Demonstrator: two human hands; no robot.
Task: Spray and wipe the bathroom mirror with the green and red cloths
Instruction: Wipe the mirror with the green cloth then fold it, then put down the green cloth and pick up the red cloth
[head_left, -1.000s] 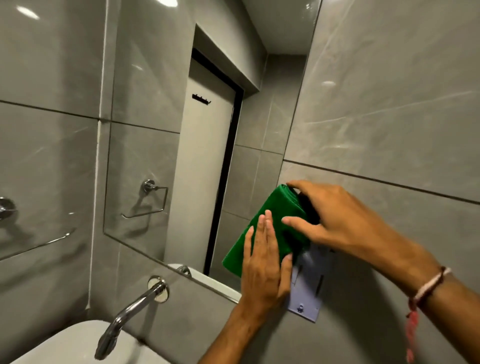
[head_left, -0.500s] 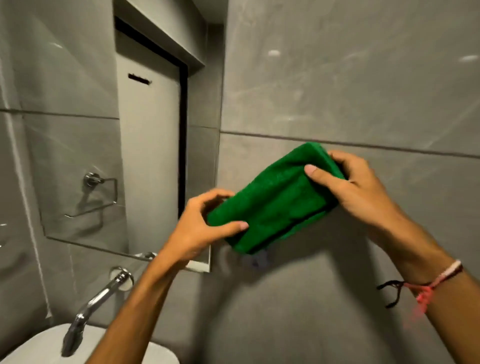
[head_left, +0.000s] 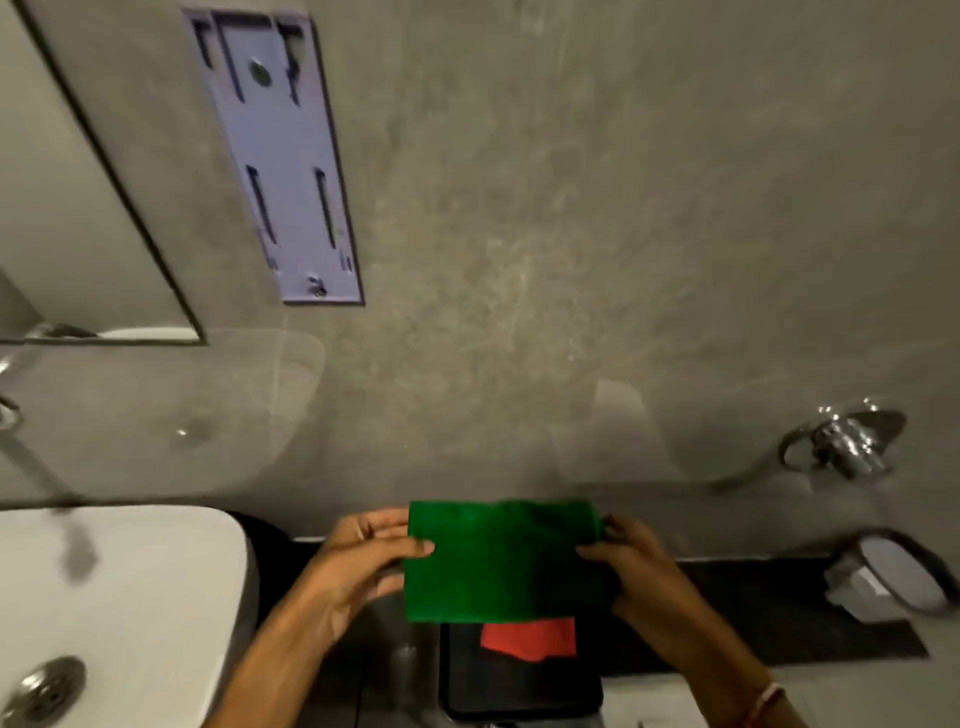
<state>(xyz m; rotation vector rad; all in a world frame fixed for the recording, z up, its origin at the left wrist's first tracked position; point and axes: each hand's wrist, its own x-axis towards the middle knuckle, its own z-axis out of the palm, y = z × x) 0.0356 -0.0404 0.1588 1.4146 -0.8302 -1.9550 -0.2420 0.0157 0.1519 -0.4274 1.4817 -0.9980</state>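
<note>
A folded green cloth (head_left: 501, 561) is held flat between both hands, low in the middle of the view. My left hand (head_left: 363, 558) pinches its left edge and my right hand (head_left: 631, 566) grips its right edge. Just below it, a red cloth (head_left: 530, 638) lies on a dark rectangular surface (head_left: 519, 691), partly hidden by the green cloth. The mirror's (head_left: 67, 208) lower right corner shows at the upper left. No spray bottle is in view.
A white basin (head_left: 119, 597) with a drain (head_left: 44, 688) sits at the lower left. A purple wall bracket (head_left: 283, 161) hangs beside the mirror. A chrome tap fitting (head_left: 844, 441) and a dark-rimmed holder (head_left: 893, 574) are on the right wall, above a black ledge (head_left: 779, 613).
The view has tilted down from the mirror to the counter. Both hands carried the green cloth away from the wall bracket and lowered it, now spread flat above the red cloth.
</note>
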